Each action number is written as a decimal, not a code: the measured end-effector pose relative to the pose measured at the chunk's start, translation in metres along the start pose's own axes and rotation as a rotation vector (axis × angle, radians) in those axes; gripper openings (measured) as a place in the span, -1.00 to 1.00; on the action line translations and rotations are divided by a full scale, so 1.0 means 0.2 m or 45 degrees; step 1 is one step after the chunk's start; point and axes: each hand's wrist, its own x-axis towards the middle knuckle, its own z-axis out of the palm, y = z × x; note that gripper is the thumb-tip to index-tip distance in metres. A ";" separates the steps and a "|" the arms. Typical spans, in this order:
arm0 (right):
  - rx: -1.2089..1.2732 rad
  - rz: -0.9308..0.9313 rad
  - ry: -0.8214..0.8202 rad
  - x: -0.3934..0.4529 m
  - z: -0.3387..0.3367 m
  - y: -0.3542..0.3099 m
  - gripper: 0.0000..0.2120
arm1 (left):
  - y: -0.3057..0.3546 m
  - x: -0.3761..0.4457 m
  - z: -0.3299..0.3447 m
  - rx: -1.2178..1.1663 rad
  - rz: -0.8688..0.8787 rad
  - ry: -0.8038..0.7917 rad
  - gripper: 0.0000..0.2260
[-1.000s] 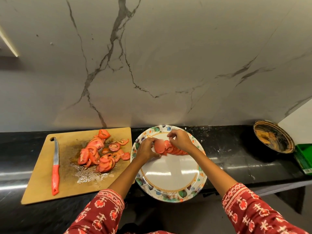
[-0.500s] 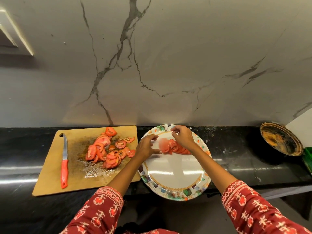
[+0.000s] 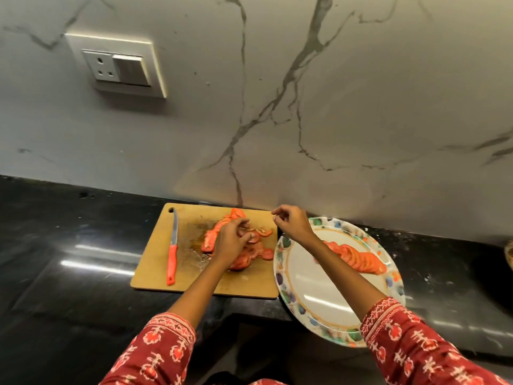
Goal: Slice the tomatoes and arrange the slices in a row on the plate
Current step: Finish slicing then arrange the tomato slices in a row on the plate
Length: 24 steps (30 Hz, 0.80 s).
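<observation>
A pile of tomato slices point(image 3: 241, 259) lies on the wooden cutting board point(image 3: 155, 269). My left hand point(image 3: 231, 241) rests on the pile, thumb and fingers pinched around one slice. My right hand point(image 3: 291, 222) hovers over the board's right edge beside the plate, fingers loosely curled and holding nothing. The flower-rimmed white plate point(image 3: 313, 290) sits to the right of the board. An overlapping row of tomato slices point(image 3: 361, 259) runs across the plate's far half, partly hidden by my right forearm. A red-handled knife point(image 3: 172, 252) lies on the board's left side.
The board and plate sit on a black glossy countertop point(image 3: 69, 259) against a marble wall. A wall socket point(image 3: 122, 69) is up on the left. A dark bowl point(image 3: 509, 254) shows at the right edge. The plate overhangs the counter's front edge.
Both hands left the row on the plate and moved left to the cutting board. My left hand now sits on the slice pile. The view swung left.
</observation>
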 end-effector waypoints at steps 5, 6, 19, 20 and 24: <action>-0.040 -0.015 -0.116 0.01 0.16 -0.11 -0.82 | -0.21 -0.01 -0.30 0.019 -0.177 0.250 -0.71; -0.046 -0.018 -0.163 0.01 0.19 -0.13 -0.82 | -0.25 -0.02 -0.35 0.036 -0.201 0.263 -0.71; -0.121 0.124 -0.244 -0.04 0.45 -0.32 -0.80 | -0.38 0.00 -0.44 0.015 -0.250 -0.178 -0.52; -0.143 0.166 -0.225 -0.04 0.47 -0.35 -0.80 | -0.37 0.00 -0.44 0.013 -0.248 -0.227 -0.47; -0.211 0.285 -0.263 -0.03 0.53 -0.41 -0.79 | -0.34 0.02 -0.42 0.068 -0.270 -0.405 -0.32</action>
